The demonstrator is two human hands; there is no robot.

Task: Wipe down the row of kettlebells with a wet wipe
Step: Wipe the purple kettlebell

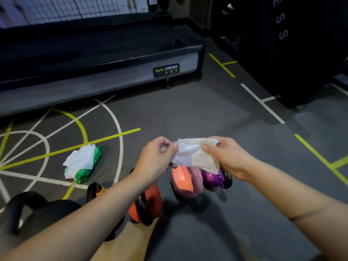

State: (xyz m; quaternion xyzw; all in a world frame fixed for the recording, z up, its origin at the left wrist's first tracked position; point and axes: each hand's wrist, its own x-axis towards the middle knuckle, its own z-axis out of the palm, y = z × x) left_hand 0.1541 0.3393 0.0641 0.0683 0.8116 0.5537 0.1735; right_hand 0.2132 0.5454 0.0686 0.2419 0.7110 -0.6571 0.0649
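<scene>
Here, the left hand and the right hand each pinch a side of a crumpled white wet wipe, held up above the kettlebells. The kettlebells sit in a row on the grey floor. A green wipe pack lies nearby.

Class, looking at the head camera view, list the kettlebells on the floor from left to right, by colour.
large black kettlebell → small black-and-orange kettlebell → orange kettlebell → orange-and-pink kettlebell → purple kettlebell
</scene>
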